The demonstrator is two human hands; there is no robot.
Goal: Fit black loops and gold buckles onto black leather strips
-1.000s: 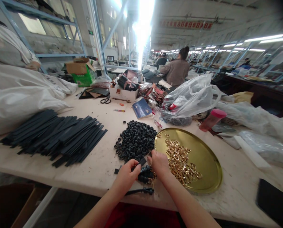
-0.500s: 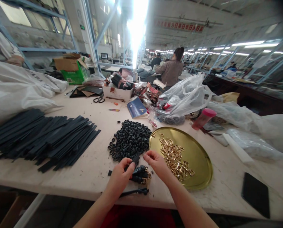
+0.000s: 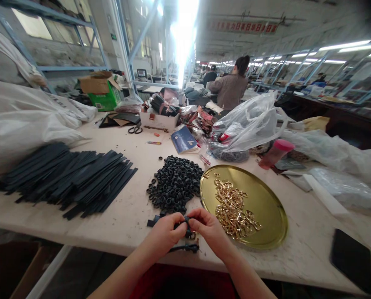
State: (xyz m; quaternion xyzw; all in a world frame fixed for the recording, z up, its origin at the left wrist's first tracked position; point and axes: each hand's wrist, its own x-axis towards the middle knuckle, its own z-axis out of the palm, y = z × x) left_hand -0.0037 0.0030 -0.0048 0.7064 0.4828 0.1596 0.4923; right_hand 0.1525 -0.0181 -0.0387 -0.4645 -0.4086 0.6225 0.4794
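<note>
My left hand point(image 3: 169, 229) is closed, thumb and fingers pinching a short piece of black strap point(image 3: 187, 220) near the table's front edge. My right hand point(image 3: 205, 224) meets it from the other side, its fingertips pinched on the strap's end; any small part between the fingertips is hidden. Under and beside the hands lie black straps with gold buckles point(image 3: 185, 248), partly covered. A heap of small black strap loops point(image 3: 175, 182) sits just beyond. To the right, a round gold tray point(image 3: 274, 220) carries many loose gold buckles point(image 3: 232, 203).
Long black strips point(image 3: 88, 178) are piled at left beside a white sack point(image 3: 26, 120). Farther back are scissors point(image 3: 135, 129), a blue booklet point(image 3: 184, 140), a white box point(image 3: 158, 121) and a clear plastic bag point(image 3: 254, 124). A pink-lidded bottle point(image 3: 275, 154) and black phone point(image 3: 351, 259) lie right.
My right hand has come in to the left and down, and its fingertips now meet the strap in my left hand. The whole view has shifted slightly.
</note>
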